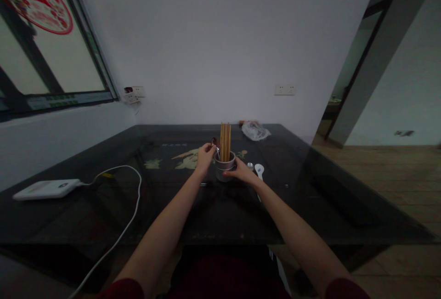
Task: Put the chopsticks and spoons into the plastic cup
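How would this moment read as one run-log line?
left hand: fingers hold dark-handled utensil at cup | right hand: holds cup's side | cup: contains upright chopsticks | right of cup: white spoon

Chopsticks (225, 142) upright in cup (223, 166), utensil (217, 152) in left hand (206, 153) at ten o'clock, right hand (241, 171) gripping at three o'clock

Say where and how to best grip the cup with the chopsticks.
On the cup, probably the outer wall below the rim, from the right, where the right hand sits. It stands upright and looks round, suiting a wraparound grip; chopsticks crowd the top, and the left hand the left side.
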Motion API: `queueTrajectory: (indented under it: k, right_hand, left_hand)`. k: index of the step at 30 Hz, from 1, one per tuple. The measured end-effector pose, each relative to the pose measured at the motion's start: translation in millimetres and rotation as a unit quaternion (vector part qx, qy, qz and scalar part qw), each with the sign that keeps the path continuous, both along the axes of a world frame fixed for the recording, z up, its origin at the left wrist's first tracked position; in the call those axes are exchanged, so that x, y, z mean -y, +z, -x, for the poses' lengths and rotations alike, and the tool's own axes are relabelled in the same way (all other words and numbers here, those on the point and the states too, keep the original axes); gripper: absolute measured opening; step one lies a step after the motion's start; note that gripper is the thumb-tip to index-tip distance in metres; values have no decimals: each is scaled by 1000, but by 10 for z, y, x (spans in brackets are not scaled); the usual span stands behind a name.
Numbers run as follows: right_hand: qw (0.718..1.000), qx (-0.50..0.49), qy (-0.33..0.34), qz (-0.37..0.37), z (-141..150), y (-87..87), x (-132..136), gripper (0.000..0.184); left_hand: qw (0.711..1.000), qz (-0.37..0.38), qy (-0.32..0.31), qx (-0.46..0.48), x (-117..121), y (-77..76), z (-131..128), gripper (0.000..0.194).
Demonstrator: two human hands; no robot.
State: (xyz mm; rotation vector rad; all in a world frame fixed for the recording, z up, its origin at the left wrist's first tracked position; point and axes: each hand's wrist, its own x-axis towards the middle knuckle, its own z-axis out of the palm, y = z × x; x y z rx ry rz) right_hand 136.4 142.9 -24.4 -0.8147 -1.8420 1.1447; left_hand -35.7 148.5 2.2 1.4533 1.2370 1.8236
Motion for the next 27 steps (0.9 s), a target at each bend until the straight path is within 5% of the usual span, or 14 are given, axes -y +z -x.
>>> queueTrajectory:
  k: [18,27]
  right_hand:
    - [1000,-4,9,-8,-3,-64,-53,85]
    - [1000,-7,12,-1,-8,-46,-40,88]
  left_hand:
    - [988,4,85,-126,-57,-88,31,14]
    - [996,-12,47,-78,-27,-34,4,17]
